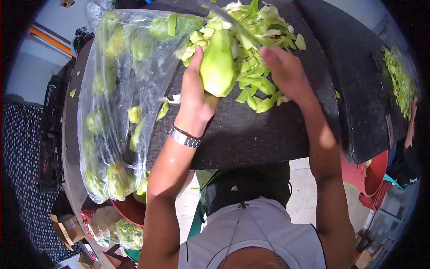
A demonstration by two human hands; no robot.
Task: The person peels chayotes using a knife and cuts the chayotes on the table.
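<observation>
My left hand (196,92) is wrapped round a large peeled pale-green fruit (218,65), long and faceted, shaped like an unripe papaya. It holds the fruit tilted over the table, narrow end pointing away from me. On its right, my right hand (286,71) is closed on a knife (239,28). The long blade, blurred by motion, slants up and left above the fruit's far end; the handle is hidden in my fingers. Under and beyond the fruit lies a pile of green peelings (257,85).
A clear plastic bag (152,71) with several green fruits covers the left of the dark textured table (251,139). At the right stands another dark surface (358,89) bearing shredded green pieces (400,83). Red tubs (374,175) sit below at both sides.
</observation>
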